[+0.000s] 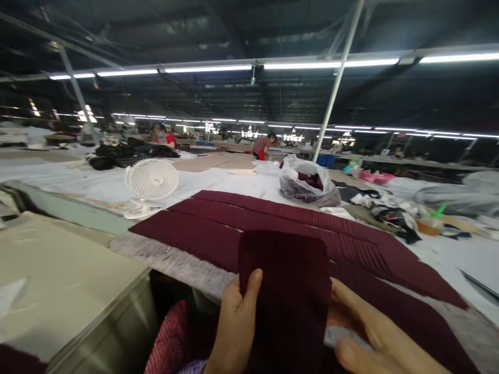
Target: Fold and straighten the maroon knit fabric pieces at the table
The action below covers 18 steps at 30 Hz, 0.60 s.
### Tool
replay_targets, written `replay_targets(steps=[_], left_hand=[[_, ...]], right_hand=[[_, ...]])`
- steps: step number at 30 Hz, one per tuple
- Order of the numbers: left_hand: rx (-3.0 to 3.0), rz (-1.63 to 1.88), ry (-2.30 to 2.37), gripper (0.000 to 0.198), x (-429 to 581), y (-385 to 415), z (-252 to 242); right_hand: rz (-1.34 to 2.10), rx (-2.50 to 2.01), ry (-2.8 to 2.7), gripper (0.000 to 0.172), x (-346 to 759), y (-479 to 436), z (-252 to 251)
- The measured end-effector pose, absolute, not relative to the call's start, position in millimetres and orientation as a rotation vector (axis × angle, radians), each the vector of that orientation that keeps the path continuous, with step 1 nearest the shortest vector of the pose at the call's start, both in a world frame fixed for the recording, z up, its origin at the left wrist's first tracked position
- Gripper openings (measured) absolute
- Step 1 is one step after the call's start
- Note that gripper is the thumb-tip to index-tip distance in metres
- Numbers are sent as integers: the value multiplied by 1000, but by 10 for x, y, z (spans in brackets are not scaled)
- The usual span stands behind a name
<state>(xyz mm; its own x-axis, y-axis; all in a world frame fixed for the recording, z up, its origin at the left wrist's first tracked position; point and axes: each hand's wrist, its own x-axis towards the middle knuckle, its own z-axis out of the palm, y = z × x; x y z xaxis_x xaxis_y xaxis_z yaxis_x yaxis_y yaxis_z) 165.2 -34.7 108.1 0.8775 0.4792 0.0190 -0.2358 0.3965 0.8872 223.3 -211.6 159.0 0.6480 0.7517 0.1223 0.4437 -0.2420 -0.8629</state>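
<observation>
The left hand (pixel 234 324) grips the left edge of a maroon fabric piece (pixel 286 296), thumb laid across its front face. The right hand (pixel 370 335) sits at the piece's right edge, fingers extended and touching it; whether it actually grasps cannot be determined. The piece is held upright between both hands, in front of the cutting table (pixel 460 249). Behind the piece, rows of stacked maroon fabric (pixel 273 221) lie flat on the table. A white fan (pixel 151 181) stands beyond the stacks to the left; a plastic bag (pixel 307 182) lies beyond them, to the right.
</observation>
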Motion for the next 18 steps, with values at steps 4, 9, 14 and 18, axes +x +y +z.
replay_targets(steps=[4, 9, 14, 18], left_hand=[[1139, 530, 269, 38, 1647, -483, 1097], [770, 220, 198, 37, 1668, -518, 1139], [520, 48, 211, 41, 1774, -576, 1253], [520, -31, 144, 47, 1827, -627, 1249]], right_hand=[[489, -1734, -862, 38, 2238, -1815, 1640], [131, -2023, -959, 23, 2443, -1849, 1575], [-99, -2075, -853, 73, 2556, -2077, 1677], [-144, -2153, -865, 59, 2599, -2317, 1789]])
